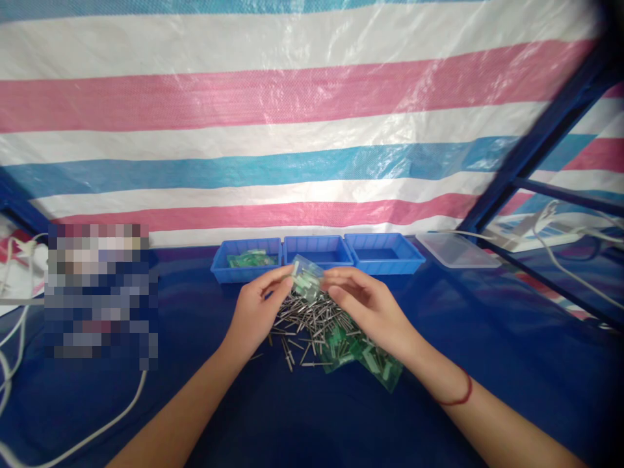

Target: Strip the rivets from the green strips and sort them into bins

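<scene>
Over a heap of metal pop rivets (312,316), a small clear plastic bag (305,278) with pale green pieces in it is held up. My left hand (257,304) pinches its left edge between thumb and fingers. On the other side, my right hand (369,307) has its thumb and fingers closed at the bag's right edge; part of the grip is hidden. Several loose rivets are scattered in front of the heap. Two green plastic bags (379,365) of pale pieces lie beneath and in front of my right hand.
Behind the heap, a blue bin (247,275) with green bags stands in a row with a middle blue bin (316,245) and a right blue bin (385,261). A clear lid (458,251) lies farther right. A white cable (97,432) runs along the left.
</scene>
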`<state>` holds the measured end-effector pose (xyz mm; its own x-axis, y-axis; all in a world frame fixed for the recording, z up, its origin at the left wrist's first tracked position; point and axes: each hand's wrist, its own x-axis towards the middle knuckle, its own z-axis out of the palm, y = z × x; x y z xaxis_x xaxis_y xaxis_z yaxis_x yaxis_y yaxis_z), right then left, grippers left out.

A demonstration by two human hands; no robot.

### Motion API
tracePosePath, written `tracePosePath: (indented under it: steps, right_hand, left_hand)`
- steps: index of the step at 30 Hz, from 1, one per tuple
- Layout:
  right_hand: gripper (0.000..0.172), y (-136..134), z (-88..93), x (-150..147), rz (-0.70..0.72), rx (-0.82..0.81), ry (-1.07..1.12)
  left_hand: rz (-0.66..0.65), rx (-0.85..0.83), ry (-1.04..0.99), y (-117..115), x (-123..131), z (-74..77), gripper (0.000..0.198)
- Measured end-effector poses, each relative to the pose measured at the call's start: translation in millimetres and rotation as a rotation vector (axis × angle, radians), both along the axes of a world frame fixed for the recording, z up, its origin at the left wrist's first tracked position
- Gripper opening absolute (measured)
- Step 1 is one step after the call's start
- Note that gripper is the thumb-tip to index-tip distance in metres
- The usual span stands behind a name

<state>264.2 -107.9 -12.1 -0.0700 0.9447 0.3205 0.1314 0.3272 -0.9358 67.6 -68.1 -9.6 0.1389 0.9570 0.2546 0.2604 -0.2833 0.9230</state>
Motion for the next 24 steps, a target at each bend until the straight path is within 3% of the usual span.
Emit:
tracePosePath:
  steps: [3,5,9,15,18,21,24]
  right_hand:
    - [0.027,-0.9,-1.4,-0.9,-0.039,0.020,-0.023]
    - [0.027,-1.3,-2.1,-1.2,-0.061,0.039,-0.056]
    - [0.026,1.5,-3.0,-0.9,-0.081,0.079,-0.104]
    - [0.021,-0.8,16.0,22.4,-0.172,0.156,-0.317]
    - [0.020,-22.8,26.8,46.2,-0.063,0.136,-0.607]
    - [0.023,-53.2,20.9,64.2,0.058,0.083,-0.916]
    - [0.041,-75.2,3.3,68.4,0.029,0.078,-1.084]
  left_hand:
    - [0.265,0.234,0.186,22.8,-21.8,1.6,0.035]
    - [0.374,0.351,0.402,39.5,-40.3,0.5,0.033]
    - [0.525,0.412,0.726,61.7,-71.9,-5.0,0.037]
    - [0.550,0.390,0.814,60.8,-82.4,-6.6,0.030]
    - [0.515,0.394,0.881,56.1,-77.1,-5.3,0.032]
    - [0.510,0.428,0.916,52.7,-69.8,-4.4,0.033]
    - [0.499,0.514,0.871,48.2,-59.5,-3.6,0.034]
